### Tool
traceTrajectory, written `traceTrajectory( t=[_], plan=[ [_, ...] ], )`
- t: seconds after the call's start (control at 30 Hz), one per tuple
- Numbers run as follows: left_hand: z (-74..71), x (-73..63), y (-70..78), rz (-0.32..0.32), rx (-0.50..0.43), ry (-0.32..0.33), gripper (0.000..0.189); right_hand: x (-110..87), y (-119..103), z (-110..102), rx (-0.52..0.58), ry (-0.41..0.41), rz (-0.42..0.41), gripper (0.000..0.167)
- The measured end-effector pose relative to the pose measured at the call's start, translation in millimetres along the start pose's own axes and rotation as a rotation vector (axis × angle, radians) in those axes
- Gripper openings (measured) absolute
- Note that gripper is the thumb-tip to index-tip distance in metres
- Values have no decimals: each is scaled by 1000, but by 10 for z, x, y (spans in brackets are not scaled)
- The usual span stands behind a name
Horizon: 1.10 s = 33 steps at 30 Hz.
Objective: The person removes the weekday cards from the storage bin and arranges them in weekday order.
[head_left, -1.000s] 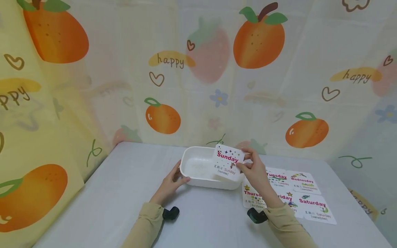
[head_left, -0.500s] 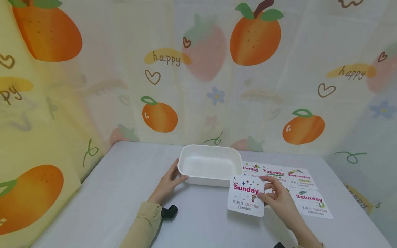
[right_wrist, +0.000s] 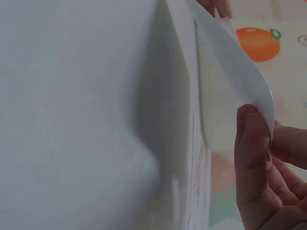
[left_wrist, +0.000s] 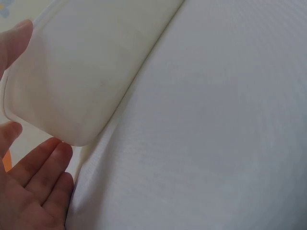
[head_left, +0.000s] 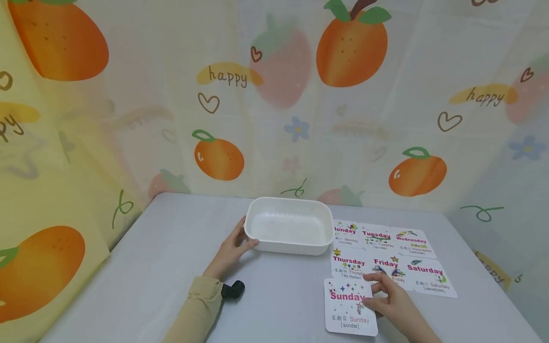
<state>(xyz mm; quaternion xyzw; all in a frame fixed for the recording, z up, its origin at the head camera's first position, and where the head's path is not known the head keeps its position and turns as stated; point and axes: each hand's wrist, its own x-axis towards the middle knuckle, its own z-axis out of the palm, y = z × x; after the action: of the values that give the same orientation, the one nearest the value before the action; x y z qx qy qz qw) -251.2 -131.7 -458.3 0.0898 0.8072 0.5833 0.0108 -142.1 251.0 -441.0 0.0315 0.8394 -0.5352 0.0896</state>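
Observation:
A white flashcard printed "Sunday" (head_left: 348,312) is pinched at its right edge between the thumb and fingers of my right hand (head_left: 396,305). In the right wrist view the card (right_wrist: 242,72) is seen nearly edge-on, tilted and apart from the tabletop, with a shadow beside it. My left hand (head_left: 228,251) holds the left end of a white plastic box (head_left: 296,248), thumb at its front corner. The left wrist view shows the fingers (left_wrist: 45,165) around the box's end wall (left_wrist: 81,72). No card shows inside the box.
Right of the box lie two rows of day cards: Monday (head_left: 346,242), Tuesday (head_left: 377,243), Wednesday (head_left: 413,247), then Thursday (head_left: 348,267), Friday (head_left: 388,263) and Saturday (head_left: 429,281). My right hand partly covers Friday. A fruit-patterned cloth (head_left: 266,124) hangs behind the white table (head_left: 141,267).
The Sunday card has come out from over the box in my right hand, toward me and slightly right, to just below the Thursday card. My left hand has stayed on the box.

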Motion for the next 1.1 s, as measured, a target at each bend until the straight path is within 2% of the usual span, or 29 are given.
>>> traceTrajectory(
  t=[0.1, 0.23, 0.37, 0.47, 0.53, 0.87, 1.1],
  plan=[
    [0, -4, 8, 3, 2, 0, 84, -17, 56, -15, -39, 9, 15, 57],
    [7, 17, -21, 8, 12, 6, 84, -21, 96, -23, -159, 54, 64, 53],
    [25, 104, -193, 5, 16, 26, 86, -5, 133, -22, -280, 77, 77, 50],
    [36, 163, -324, -2, 22, 37, 87, 27, 164, -21, -342, 88, 55, 49],
    [40, 176, -356, 0, 27, 41, 87, 54, 180, -22, -367, 93, 48, 49],
    [54, 161, -339, 2, 9, 47, 86, 135, 155, -45, -436, 69, 8, 45],
    [53, 167, -337, -27, 14, 45, 86, 155, 136, -43, -469, 52, -10, 42]
  ],
)
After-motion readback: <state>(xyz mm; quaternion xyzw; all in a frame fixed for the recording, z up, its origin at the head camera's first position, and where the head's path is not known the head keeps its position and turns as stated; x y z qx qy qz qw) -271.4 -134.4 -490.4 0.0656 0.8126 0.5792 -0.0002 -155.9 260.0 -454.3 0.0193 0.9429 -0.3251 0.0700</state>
